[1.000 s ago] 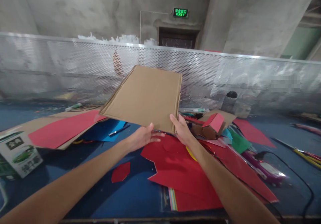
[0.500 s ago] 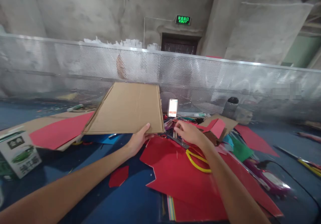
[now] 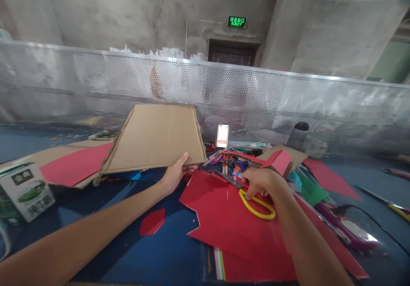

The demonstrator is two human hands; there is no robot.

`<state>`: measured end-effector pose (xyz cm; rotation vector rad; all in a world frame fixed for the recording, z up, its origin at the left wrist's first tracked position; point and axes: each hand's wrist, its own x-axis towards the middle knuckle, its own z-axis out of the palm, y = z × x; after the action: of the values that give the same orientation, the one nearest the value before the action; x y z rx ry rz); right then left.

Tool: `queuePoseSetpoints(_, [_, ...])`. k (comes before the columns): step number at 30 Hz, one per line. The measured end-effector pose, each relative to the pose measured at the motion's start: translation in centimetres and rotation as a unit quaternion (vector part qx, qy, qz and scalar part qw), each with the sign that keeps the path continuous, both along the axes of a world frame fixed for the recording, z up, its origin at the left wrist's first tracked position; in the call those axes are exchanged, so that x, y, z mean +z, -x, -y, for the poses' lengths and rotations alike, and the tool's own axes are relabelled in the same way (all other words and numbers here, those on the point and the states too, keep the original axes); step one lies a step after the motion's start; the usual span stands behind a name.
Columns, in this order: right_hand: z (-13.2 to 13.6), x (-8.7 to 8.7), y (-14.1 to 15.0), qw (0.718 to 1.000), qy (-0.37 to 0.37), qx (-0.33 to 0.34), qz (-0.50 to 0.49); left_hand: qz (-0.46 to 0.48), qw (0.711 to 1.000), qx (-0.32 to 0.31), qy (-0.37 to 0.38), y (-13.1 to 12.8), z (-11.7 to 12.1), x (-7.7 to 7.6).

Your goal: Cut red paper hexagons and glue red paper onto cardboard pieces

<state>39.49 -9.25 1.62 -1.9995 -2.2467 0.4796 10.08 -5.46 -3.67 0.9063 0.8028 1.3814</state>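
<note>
My left hand (image 3: 176, 175) grips the near edge of a brown cardboard panel (image 3: 156, 138), thumb on top and fingers underneath. The panel is held up and tilted over the table. On the right, my right hand (image 3: 261, 181) is closed at the yellow-handled scissors (image 3: 258, 211), with its thumb against the handle and its other fingers curled, partly hidden. The scissors lie on a large red sheet (image 3: 230, 230), dark blades pointing away to the left. Beyond the blades is a cluttered heap of small coloured pieces (image 3: 226, 162).
A white-and-green carton (image 3: 30, 192) stands at left beside a pink-red sheet (image 3: 77, 164). A red scrap (image 3: 153, 222) lies on the blue table (image 3: 128, 256). A purple device (image 3: 349, 230) with a cable is at right. A perforated metal screen (image 3: 272, 98) runs behind.
My right hand has moved from the small pieces back toward me and down onto the scissors' handles. The cardboard panel has shifted slightly left in view, still in my left hand.
</note>
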Motion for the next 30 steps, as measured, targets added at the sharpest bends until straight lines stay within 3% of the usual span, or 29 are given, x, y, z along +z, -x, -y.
queuePoseSetpoints(1, [-0.1, 0.2, 0.1, 0.993, 0.088, 0.0, 0.076, -0.005, 1.0, 0.002, -0.005, 0.0, 0.0, -0.1])
queuePoseSetpoints(4, [-0.2, 0.8, 0.5, 0.975, 0.175, 0.003, 0.14, -0.015, 1.0, 0.002, -0.019, 0.2, -0.3, -0.4])
queuePoseSetpoints(8, [-0.1, 0.9, 0.4, 0.976, 0.148, 0.037, 0.154, -0.016, 0.999, -0.005, -0.039, 0.5, -0.5, -0.5])
queuePoseSetpoints(19, [0.3, 0.9, -0.2, 0.988, 0.123, 0.032, 0.092, -0.014, 1.0, 0.008, -0.011, 0.6, -0.5, -0.4])
queuePoseSetpoints(26, [0.4, 0.9, -0.1, 0.988, 0.147, 0.045, 0.015, -0.034, 0.999, 0.007, -0.031, 0.7, -0.6, -0.6])
queuePoseSetpoints(30, [0.6, 1.2, -0.3, 0.993, 0.107, 0.051, 0.01, -0.043, 0.998, 0.011, -0.035, 0.8, -0.5, -0.5])
